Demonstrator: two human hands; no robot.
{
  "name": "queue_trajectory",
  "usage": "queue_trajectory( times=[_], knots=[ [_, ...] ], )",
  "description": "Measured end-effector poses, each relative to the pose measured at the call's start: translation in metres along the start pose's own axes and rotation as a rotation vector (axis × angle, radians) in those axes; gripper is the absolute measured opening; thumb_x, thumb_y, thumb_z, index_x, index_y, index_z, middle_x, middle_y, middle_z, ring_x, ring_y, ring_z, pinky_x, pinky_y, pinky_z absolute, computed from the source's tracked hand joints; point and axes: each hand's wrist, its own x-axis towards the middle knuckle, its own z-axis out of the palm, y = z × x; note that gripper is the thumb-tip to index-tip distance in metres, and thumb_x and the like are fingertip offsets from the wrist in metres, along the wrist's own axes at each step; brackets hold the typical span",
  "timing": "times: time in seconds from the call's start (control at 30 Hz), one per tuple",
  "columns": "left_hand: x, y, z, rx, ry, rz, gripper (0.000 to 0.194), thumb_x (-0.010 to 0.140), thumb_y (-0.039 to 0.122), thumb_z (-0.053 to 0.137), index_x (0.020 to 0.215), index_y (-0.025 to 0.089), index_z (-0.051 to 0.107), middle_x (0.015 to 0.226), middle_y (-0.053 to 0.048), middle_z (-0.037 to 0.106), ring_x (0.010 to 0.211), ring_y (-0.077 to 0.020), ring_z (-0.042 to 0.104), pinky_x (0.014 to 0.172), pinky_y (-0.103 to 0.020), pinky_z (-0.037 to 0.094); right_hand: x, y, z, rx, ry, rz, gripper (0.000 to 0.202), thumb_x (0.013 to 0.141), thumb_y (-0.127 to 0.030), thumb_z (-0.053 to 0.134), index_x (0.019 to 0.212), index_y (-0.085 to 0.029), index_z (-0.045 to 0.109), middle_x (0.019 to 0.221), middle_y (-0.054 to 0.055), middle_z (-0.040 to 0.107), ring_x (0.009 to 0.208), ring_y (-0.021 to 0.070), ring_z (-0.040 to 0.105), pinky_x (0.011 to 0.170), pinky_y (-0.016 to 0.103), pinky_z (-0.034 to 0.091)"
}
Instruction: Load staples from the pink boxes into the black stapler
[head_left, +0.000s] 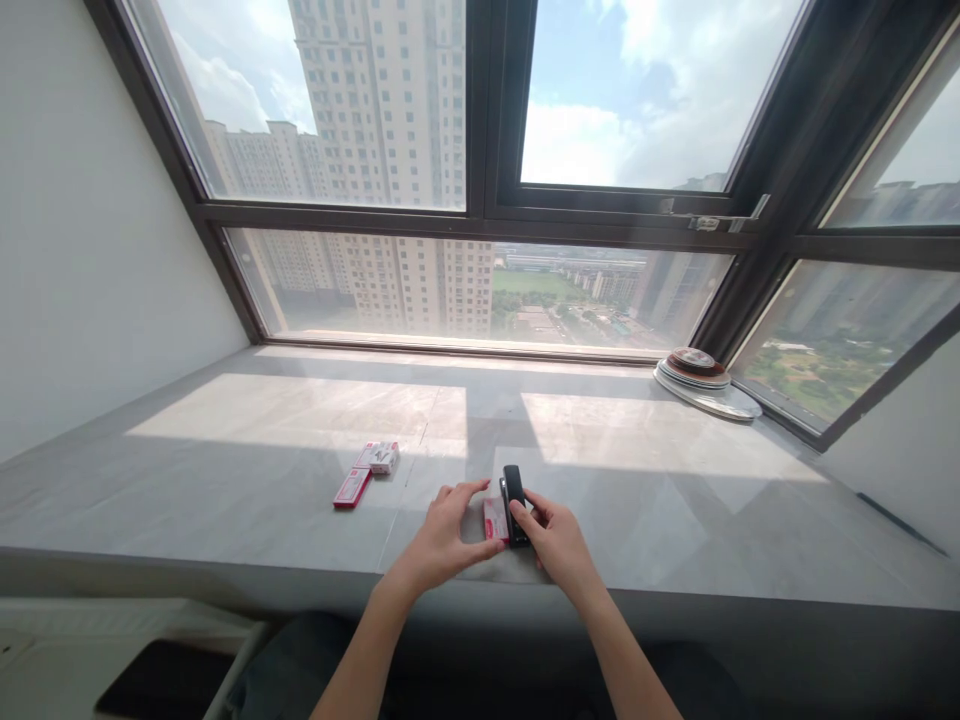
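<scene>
Your right hand (556,535) is curled around a black stapler (514,500), thumb and fingers closed on its near end, so the tool stands on the sill close to the front edge, roughly at the middle of its length. Your left hand (442,535) is half open, fingers spread and bent, with its fingertips resting on a small red box (494,519) that lies just left of the stapler and touches it; whether it grips that box or only steadies it, you cannot tell.

Count the small boxes: three in all. One is under your left hand. The other two sit farther left and a little deeper on the sill, a flat red box (352,488) and a red-and-white box (382,457) just beside it. There is one stapler.

At the back right corner a stack of round plates (705,385) rests against the window frame. The sill (262,480) is a wide grey stone ledge under a large window (480,150), with high-rise blocks and cloudy sky outside and a white wall (90,250) on the left.
</scene>
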Motion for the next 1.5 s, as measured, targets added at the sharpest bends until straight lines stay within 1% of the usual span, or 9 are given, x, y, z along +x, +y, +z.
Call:
queue_trajectory(
  times=[0.1,0.2,0.33,0.53,0.7,1.03,1.23,1.33,1.5],
  knots=[
    [-0.013,-0.027,-0.033,0.210,0.309,-0.210,0.044,0.094,0.047,0.055,0.135,0.033,0.056,0.133,-0.008,0.056,0.125,-0.0318,0.048,0.107,-0.047,0.038,-0.003,-0.001,0.000,-0.022,0.066,-0.028,0.069,0.088,-0.067,0.055,0.132,-0.016,0.067,0.063,-0.003,0.050,0.046,0.0120,0.045,0.044,0.024,0.036],
    [-0.031,-0.069,-0.066,0.518,0.578,-0.597,0.056,0.092,0.048,0.053,0.142,0.023,0.050,0.133,-0.017,0.051,0.123,-0.0426,0.044,0.099,-0.058,0.038,-0.004,-0.002,0.000,-0.047,0.097,-0.044,0.066,0.086,-0.067,0.056,0.125,-0.015,0.071,0.064,0.000,0.054,0.051,0.0143,0.048,0.047,0.025,0.037],
    [-0.049,-0.101,-0.087,0.556,0.350,-0.540,0.055,0.090,0.044,0.053,0.141,0.024,0.053,0.115,-0.011,0.058,0.106,-0.0344,0.052,0.093,-0.048,0.044,-0.003,-0.001,0.000,-0.049,0.095,-0.048,0.064,0.084,-0.068,0.057,0.120,-0.017,0.072,0.065,0.000,0.055,0.052,0.0154,0.050,0.048,0.026,0.039],
    [-0.057,-0.090,-0.094,0.139,0.021,-0.371,0.065,0.087,0.053,0.057,0.146,0.028,0.047,0.106,-0.002,0.056,0.080,-0.0189,0.056,0.077,-0.033,0.050,-0.003,0.001,0.000,-0.050,0.077,-0.034,0.066,0.085,-0.070,0.055,0.119,-0.016,0.070,0.064,-0.002,0.051,0.051,0.0151,0.050,0.049,0.026,0.040],
    [-0.052,-0.085,-0.105,0.224,0.038,-0.268,0.070,0.074,0.054,0.074,0.138,0.030,0.057,0.134,-0.007,0.052,0.119,-0.0316,0.050,0.104,-0.043,0.042,-0.003,0.001,-0.001,-0.045,0.062,-0.034,0.065,0.086,-0.070,0.054,0.119,-0.016,0.069,0.064,-0.002,0.051,0.050,0.0143,0.050,0.048,0.026,0.041],
    [0.003,0.000,-0.019,-0.031,-0.047,0.011,0.053,0.073,0.044,0.082,0.121,0.030,0.065,0.116,-0.004,0.065,0.110,-0.0266,0.058,0.096,-0.037,0.047,0.000,0.005,-0.001,-0.015,0.047,-0.013,0.064,0.086,-0.068,0.056,0.123,-0.017,0.068,0.063,-0.004,0.050,0.046,0.0128,0.048,0.042,0.024,0.037],
    [0.018,0.011,0.011,-0.010,-0.059,0.045,0.069,0.067,0.044,0.088,0.129,0.030,0.062,0.115,-0.005,0.067,0.109,-0.0287,0.058,0.094,-0.040,0.049,0.000,0.001,-0.003,-0.073,0.095,-0.048,0.060,0.086,-0.067,0.056,0.117,-0.018,0.072,0.063,0.000,0.056,0.052,0.0157,0.053,0.048,0.026,0.039],
    [0.020,0.001,-0.015,0.000,-0.015,0.082,0.059,0.081,0.049,0.075,0.135,0.032,0.059,0.125,-0.005,0.064,0.117,-0.0283,0.055,0.100,-0.040,0.047,0.000,-0.001,-0.004,-0.080,0.108,-0.041,0.060,0.086,-0.067,0.056,0.116,-0.019,0.073,0.062,0.000,0.057,0.054,0.0169,0.053,0.048,0.027,0.039],
    [0.032,-0.063,-0.102,0.227,0.406,-0.168,0.040,0.099,0.033,0.034,0.122,0.024,0.065,0.128,-0.005,0.062,0.122,-0.0279,0.050,0.102,-0.041,0.044,-0.001,-0.001,-0.003,-0.061,0.131,-0.027,0.058,0.085,-0.066,0.057,0.115,-0.020,0.074,0.062,0.000,0.056,0.054,0.0170,0.053,0.049,0.028,0.039]
  ],
)
